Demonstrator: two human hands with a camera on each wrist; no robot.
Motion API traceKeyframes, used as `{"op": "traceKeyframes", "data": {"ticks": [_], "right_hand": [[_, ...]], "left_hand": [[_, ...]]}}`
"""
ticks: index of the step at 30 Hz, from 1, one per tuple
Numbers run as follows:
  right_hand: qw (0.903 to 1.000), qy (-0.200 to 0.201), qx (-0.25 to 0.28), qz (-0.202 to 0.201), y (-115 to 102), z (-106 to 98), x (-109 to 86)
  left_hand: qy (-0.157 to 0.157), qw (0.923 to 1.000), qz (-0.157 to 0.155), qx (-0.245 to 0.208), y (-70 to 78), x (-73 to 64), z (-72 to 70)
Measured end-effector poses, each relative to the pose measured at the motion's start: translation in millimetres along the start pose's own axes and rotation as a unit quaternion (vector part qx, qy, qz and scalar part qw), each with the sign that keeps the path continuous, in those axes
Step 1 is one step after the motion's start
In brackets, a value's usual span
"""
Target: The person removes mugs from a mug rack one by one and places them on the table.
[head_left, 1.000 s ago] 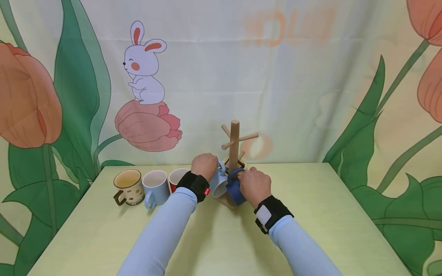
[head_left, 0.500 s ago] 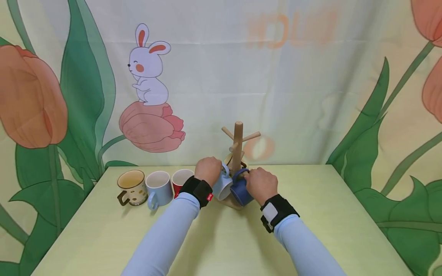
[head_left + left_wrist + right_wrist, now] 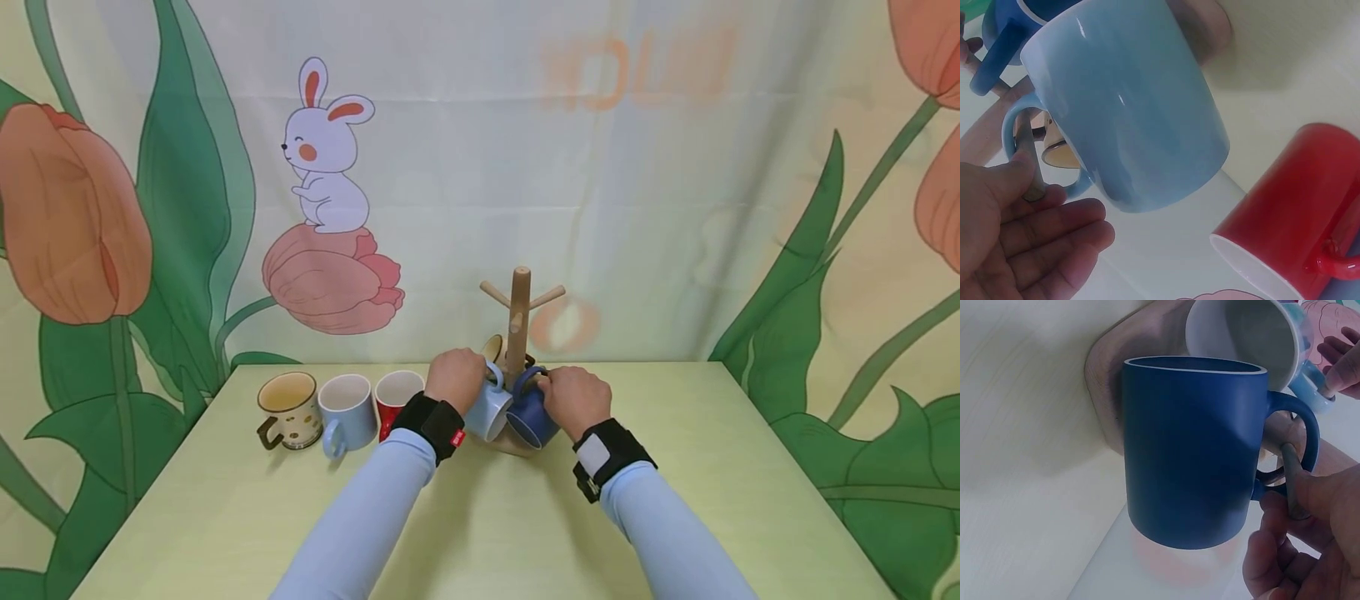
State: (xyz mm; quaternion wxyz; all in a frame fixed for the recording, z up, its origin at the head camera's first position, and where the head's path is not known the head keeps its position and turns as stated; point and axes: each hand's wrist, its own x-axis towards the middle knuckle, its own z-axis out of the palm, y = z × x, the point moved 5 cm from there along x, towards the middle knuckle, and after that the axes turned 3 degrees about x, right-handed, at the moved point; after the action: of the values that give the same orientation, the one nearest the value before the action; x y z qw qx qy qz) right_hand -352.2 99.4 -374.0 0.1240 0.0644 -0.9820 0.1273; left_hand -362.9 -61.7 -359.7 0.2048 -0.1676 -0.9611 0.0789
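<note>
A wooden mug tree [image 3: 519,333] stands near the table's back edge. A light blue mug [image 3: 489,414] hangs tilted by its handle on one lower peg [image 3: 1035,186], and my left hand [image 3: 457,377] pinches that peg's end between thumb and index finger. On another lower peg [image 3: 1292,469] hangs a dark blue mug [image 3: 532,418]; my right hand [image 3: 579,402] pinches the peg's tip just outside the mug's handle. Behind the post, a cream mug [image 3: 492,347] with a dark rim is mostly hidden. The upper pegs carry nothing.
Left of the tree, a cream mug with a brown handle [image 3: 291,412], a light blue mug [image 3: 348,412] and a red mug [image 3: 388,410] stand in a row on the pale table [image 3: 480,533]. A printed curtain [image 3: 637,208] hangs behind.
The mug tree has turned: its front upper peg swung from the left to face me. Both hands and the hanging mugs moved slightly with it. The head view shifted a little.
</note>
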Motion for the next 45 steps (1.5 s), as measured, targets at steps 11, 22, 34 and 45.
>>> {"op": "traceKeyframes", "data": {"ticks": [11, 22, 34, 45], "right_hand": [[1.0000, -0.002, -0.002, 0.004, 6.5, 1.6, 3.1], [1.0000, 0.005, 0.003, 0.008, 14.8, 1.3, 7.0], [0.9996, -0.020, 0.010, 0.018, 21.1, -1.1, 12.7], [0.9993, -0.018, 0.028, 0.015, 25.0, 2.3, 12.5]], "left_hand": [[0.005, 0.9999, 0.002, 0.009, 4.9, -2.7, 3.4], [-0.018, 0.9994, 0.000, 0.029, 11.0, -1.8, 4.2], [0.028, 0.9993, 0.016, 0.021, 21.0, -7.5, -5.6], [0.049, 0.9982, 0.023, 0.024, 22.6, -10.9, -5.9]]}}
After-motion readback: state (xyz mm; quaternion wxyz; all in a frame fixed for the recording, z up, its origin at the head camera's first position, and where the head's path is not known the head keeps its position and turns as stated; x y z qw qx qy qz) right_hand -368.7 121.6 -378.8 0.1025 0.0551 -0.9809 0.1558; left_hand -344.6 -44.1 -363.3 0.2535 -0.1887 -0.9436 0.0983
